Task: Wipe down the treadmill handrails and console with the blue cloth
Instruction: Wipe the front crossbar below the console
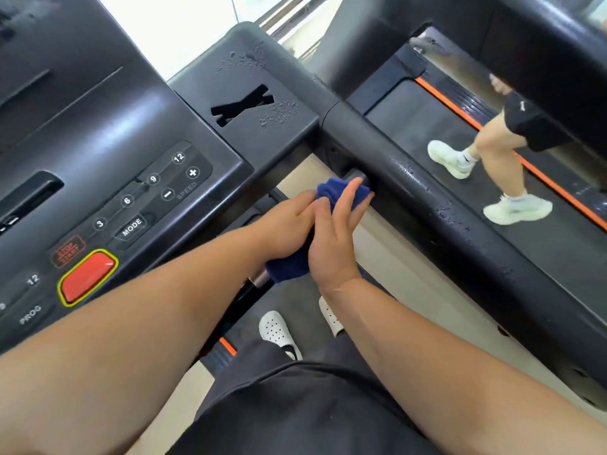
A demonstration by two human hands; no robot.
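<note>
The left hand (289,221) grips the cloth (341,190), which is wrapped round a bar (259,280) below the console (131,142). The right hand (331,244) presses on it with straight fingers. The handrail (410,178) is just beside, wet.

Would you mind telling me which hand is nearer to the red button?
Left. The left hand grips the cloth to the right of the red button. The right hand lies on the cloth farther right, beyond the left hand.
</note>
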